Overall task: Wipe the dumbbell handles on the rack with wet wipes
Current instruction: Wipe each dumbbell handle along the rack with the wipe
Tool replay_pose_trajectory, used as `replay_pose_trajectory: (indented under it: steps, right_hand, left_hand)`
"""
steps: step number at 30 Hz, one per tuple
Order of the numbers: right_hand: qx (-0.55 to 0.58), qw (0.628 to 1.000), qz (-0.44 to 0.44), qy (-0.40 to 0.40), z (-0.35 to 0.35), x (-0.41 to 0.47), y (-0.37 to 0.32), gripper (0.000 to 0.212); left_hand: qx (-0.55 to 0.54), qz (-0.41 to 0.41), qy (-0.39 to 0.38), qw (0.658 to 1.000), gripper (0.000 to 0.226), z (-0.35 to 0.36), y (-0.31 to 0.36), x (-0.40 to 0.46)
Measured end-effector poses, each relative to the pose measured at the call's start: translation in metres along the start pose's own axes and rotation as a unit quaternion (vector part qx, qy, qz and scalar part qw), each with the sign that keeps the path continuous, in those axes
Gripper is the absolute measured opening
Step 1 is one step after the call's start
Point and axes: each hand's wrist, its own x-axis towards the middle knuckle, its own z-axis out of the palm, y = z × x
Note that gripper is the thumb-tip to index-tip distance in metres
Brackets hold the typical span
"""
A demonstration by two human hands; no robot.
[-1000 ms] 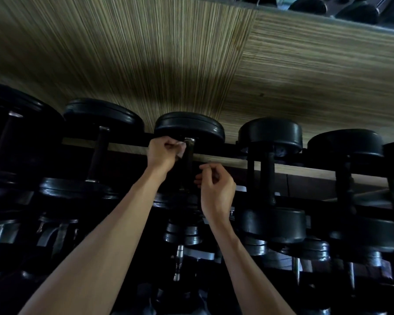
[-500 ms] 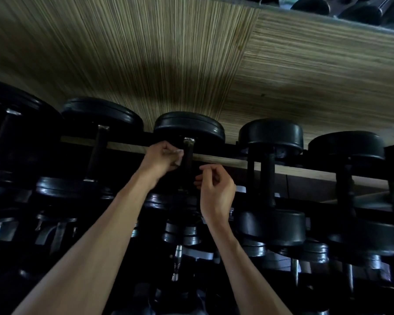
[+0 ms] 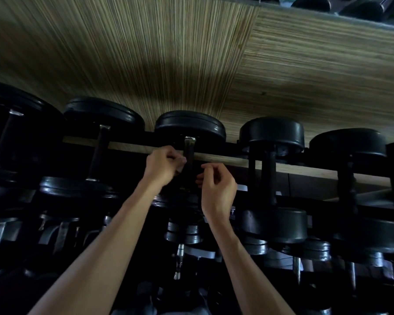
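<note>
Head view: five dumbbells (image 3: 190, 127) top the rack; left hand (image 3: 162, 165) pinches one wipe (image 3: 181, 165), right hand (image 3: 216, 188) curled, empty.

Neighbouring dumbbell handles (image 3: 98, 153) and (image 3: 268, 178) are flanking the middle handle (image 3: 188, 153), leaving dark gaps wide enough for each hand.
</note>
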Motion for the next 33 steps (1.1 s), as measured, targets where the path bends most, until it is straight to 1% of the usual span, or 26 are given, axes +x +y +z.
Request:
replay_pose_trajectory:
  steps: [2,3,4,5,6,7,8,9,11,13,14,16,17,18,20,22,23,24,26,27,29,31,33]
  right_hand:
    - [0.006,1.000,-0.001,-0.004,-0.001,-0.001,-0.002,0.019]
    - [0.008,1.000,-0.002,-0.006,-0.001,-0.002,-0.003,0.019]
    - [0.010,1.000,-0.003,-0.005,-0.001,-0.002,-0.004,0.019]
    - [0.010,1.000,-0.004,-0.003,-0.001,-0.003,-0.004,0.019]
    - [0.008,1.000,-0.005,0.001,-0.001,-0.003,-0.004,0.019]
    - [0.006,1.000,-0.006,0.006,-0.001,-0.003,-0.004,0.019]
    - [0.005,1.000,-0.008,0.010,-0.001,-0.003,-0.004,0.019]
    - [0.004,1.000,-0.008,0.012,-0.001,-0.003,-0.005,0.019]
    - [0.007,1.000,-0.005,0.009,-0.002,-0.005,-0.005,0.019]
    - [0.006,1.000,-0.004,0.007,-0.003,-0.007,-0.006,0.020]
    - [0.004,1.000,-0.005,0.008,-0.003,-0.007,-0.006,0.020]
    - [0.002,1.000,-0.004,0.017,-0.002,-0.006,-0.005,0.020]
    - [0.002,1.000,-0.003,0.019,-0.002,-0.005,-0.005,0.019]
    - [0.004,1.000,-0.003,0.020,-0.002,-0.005,-0.005,0.019]
    - [0.010,1.000,-0.004,0.018,-0.002,-0.006,-0.005,0.019]
    - [0.012,1.000,-0.006,0.013,-0.003,-0.007,-0.005,0.019]
    - [0.014,1.000,-0.007,0.011,-0.003,-0.007,-0.005,0.019]
    - [0.015,1.000,-0.009,0.011,-0.003,-0.006,-0.005,0.019]
    - [0.013,1.000,-0.009,0.017,-0.003,-0.005,-0.003,0.019]
    - [0.013,1.000,-0.008,0.020,-0.003,-0.004,-0.002,0.019]
    - [0.019,1.000,-0.008,0.020,-0.002,-0.004,-0.002,0.019]
    - [0.022,1.000,-0.009,0.015,-0.002,-0.005,-0.001,0.019]
    - [0.024,1.000,-0.010,0.014,-0.003,-0.004,-0.001,0.019]
  left_hand:
    - [-0.093,-0.056,-0.034,0.994,0.011,-0.007,0.003,0.007]
    - [-0.101,-0.058,-0.043,0.992,0.013,-0.009,0.003,0.007]
    - [-0.086,-0.052,-0.042,0.994,0.016,-0.009,0.002,0.005]
    - [-0.038,-0.032,-0.033,0.998,0.019,-0.008,0.001,0.001]
    - [0.023,-0.012,-0.026,0.999,0.018,-0.007,-0.001,-0.005]
    - [0.061,-0.003,-0.023,0.998,0.017,-0.007,-0.001,-0.011]
    - [0.075,0.000,-0.025,0.997,0.016,-0.007,-0.001,-0.014]
    - [0.068,-0.005,-0.029,0.997,0.015,-0.009,-0.001,-0.012]
    - [0.004,-0.045,-0.045,0.998,0.013,-0.013,0.004,-0.004]
    - [-0.038,-0.061,-0.059,0.996,0.009,-0.014,0.010,-0.004]
    - [-0.022,-0.053,-0.057,0.997,0.011,-0.012,0.009,-0.008]
    - [0.079,-0.017,-0.048,0.996,0.011,-0.009,0.008,-0.018]
    - [0.112,-0.008,-0.049,0.992,0.009,-0.010,0.008,-0.024]
    - [0.119,-0.011,-0.056,0.991,0.008,-0.011,0.007,-0.024]
    - [0.057,-0.048,-0.094,0.993,0.012,-0.018,0.004,-0.015]
    - [-0.008,-0.078,-0.139,0.987,0.013,-0.025,0.008,-0.013]
    - [-0.004,-0.076,-0.146,0.986,0.013,-0.026,0.008,-0.013]
    - [0.028,-0.059,-0.143,0.988,0.015,-0.025,0.007,-0.016]
    - [0.134,-0.010,-0.130,0.982,0.018,-0.021,0.007,-0.025]
    - [0.163,0.002,-0.120,0.979,0.019,-0.020,0.007,-0.026]
    - [0.166,-0.008,-0.118,0.979,0.019,-0.021,0.008,-0.019]
    - [0.145,-0.026,-0.130,0.980,0.017,-0.024,0.013,-0.014]
    - [0.159,-0.022,-0.137,0.977,0.016,-0.023,0.013,-0.017]
